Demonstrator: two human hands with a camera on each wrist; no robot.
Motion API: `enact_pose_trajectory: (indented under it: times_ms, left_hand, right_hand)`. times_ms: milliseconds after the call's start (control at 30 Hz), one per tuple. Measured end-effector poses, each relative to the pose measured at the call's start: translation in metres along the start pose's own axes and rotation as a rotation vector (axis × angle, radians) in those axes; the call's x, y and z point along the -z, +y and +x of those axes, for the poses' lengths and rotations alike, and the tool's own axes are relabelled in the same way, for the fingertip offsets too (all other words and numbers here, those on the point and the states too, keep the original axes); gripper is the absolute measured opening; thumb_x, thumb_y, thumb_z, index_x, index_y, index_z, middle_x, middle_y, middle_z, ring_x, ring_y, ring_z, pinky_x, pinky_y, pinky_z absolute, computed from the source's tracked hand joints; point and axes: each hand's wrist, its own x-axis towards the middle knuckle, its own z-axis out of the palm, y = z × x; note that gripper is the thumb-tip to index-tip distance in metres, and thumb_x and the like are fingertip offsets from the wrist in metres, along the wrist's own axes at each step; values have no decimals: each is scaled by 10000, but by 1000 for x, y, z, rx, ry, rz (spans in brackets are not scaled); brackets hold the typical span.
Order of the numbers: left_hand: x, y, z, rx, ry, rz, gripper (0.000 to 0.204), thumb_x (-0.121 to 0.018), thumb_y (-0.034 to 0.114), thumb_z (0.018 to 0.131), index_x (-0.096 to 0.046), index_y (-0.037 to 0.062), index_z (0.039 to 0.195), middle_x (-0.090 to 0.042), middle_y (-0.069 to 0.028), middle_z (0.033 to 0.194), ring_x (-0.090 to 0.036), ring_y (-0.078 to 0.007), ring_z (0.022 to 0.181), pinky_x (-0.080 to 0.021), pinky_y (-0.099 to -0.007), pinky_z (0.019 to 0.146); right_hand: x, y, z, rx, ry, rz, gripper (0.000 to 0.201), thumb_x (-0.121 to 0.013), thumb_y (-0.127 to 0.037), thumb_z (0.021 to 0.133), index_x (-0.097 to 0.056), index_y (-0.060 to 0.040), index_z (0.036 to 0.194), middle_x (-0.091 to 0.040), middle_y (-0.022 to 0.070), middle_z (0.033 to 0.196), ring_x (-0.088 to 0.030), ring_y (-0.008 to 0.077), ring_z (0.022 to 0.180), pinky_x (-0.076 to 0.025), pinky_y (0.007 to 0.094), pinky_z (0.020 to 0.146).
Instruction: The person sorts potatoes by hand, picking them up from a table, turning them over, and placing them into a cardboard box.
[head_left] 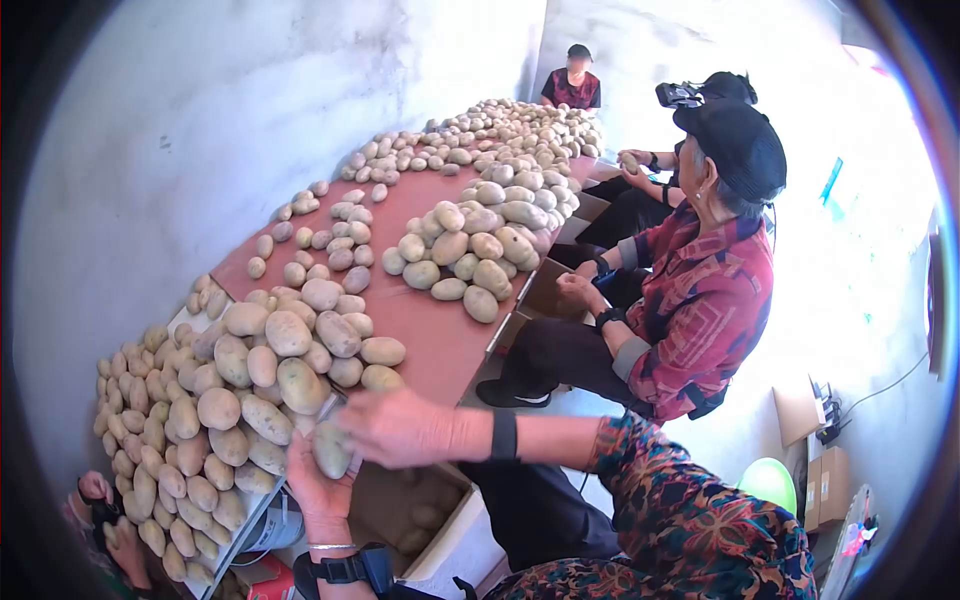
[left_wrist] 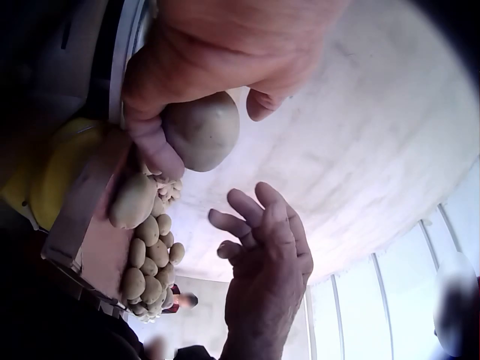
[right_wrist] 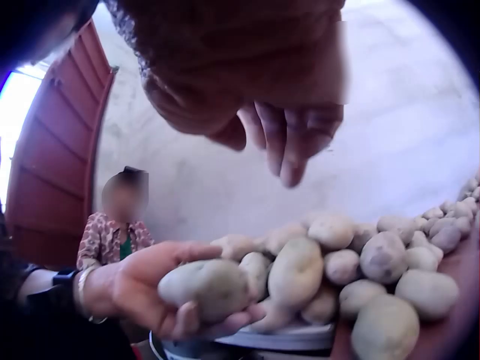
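Note:
My left hand (head_left: 318,492) holds a greenish potato (head_left: 331,450) at the edge of the heaped table. In the right wrist view this potato (right_wrist: 204,289) lies across the left palm, the fingertips curled up around its side. Just above it in the head view is my right hand (head_left: 395,428), slightly blurred. The left wrist view shows that right hand (left_wrist: 264,270) with loosely bent fingers and nothing between them, apart from the potato. A big heap of potatoes (head_left: 220,410) lies right beside both hands.
Below the hands stands an open cardboard box (head_left: 440,560) with potatoes inside. More potatoes (head_left: 480,240) are piled along the reddish tabletop (head_left: 420,340). A person in a red patterned shirt (head_left: 690,300) sits to the right, others beyond. A light wall (head_left: 250,120) runs behind the table.

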Motion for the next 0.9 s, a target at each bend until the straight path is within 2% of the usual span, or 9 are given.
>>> enact_pose_trajectory:
  times_ms: [67,200,267,400,500,567,667,767,900]
  left_hand:
    - [-10,-3,-6,-77,-96,18,619,-429,555,970,-461,33,1301,-557,-122,1254,-545,-259,1167,-505,-426,900]
    - [-3,-13,-18,-68,-138,15,683,-429,588,963,-413,24,1347,-513,-135,1309,-515,-273,1205,-490,-403,929]
    - [0,-17,-21,-58,-252,68,762,-429,604,961,-325,12,1430,-423,-146,1429,-470,-287,1258,-433,-414,1016]
    - [-33,-29,-47,-150,-117,214,808,-456,606,952,-293,6,1468,-432,-180,1443,-511,-295,1231,-440,-446,1014]
    - [-25,-18,-63,-169,-144,267,746,-451,549,980,-292,11,1472,-423,-186,1459,-528,-289,1228,-433,-432,1035]
    - [-24,-5,-80,-202,-112,263,627,-489,441,1001,-354,10,1437,-516,-198,1378,-589,-289,1166,-475,-404,998]
    - [-18,4,-96,-275,68,598,404,-597,219,978,-513,11,1314,-684,-153,1134,-678,-223,995,-540,-315,870]
    - [7,4,-96,-335,145,681,403,-608,219,970,-522,14,1307,-681,-159,1141,-670,-214,1017,-536,-310,873]
    - [29,2,-90,-294,323,424,349,-617,182,944,-559,-2,1235,-692,-177,1092,-694,-222,955,-565,-292,813]
  right_hand:
    - [-15,-20,-15,-121,-68,69,370,-639,-276,849,-498,-21,1078,-562,166,877,-628,349,797,-535,445,646]
    - [-25,-35,-30,-247,-71,84,419,-645,-265,842,-464,-10,1120,-546,208,944,-615,385,831,-535,466,660]
    - [-26,-34,-35,-307,-61,76,412,-645,-254,838,-466,-10,1118,-545,210,947,-613,394,825,-535,474,675]
    - [-20,-28,-33,-354,43,197,380,-643,-253,821,-516,-6,1082,-595,237,932,-624,405,834,-535,480,722]
    - [-7,-17,-36,-597,95,625,399,-618,-309,855,-573,-6,1110,-672,192,985,-678,287,851,-553,402,690]
    - [10,-2,-36,-841,-63,1319,450,-577,-344,895,-554,-19,1205,-682,129,1040,-687,196,804,-551,318,659]
    - [1,18,-38,-799,-72,1739,429,-520,-338,942,-525,-32,1243,-677,101,999,-681,183,737,-545,262,601]
    - [12,18,-24,-791,-21,1840,430,-534,-350,951,-525,-37,1246,-675,95,1009,-680,178,747,-547,255,601]
    - [5,24,6,-683,26,1714,419,-598,-308,941,-507,-48,1256,-652,92,1057,-673,167,772,-546,252,607]
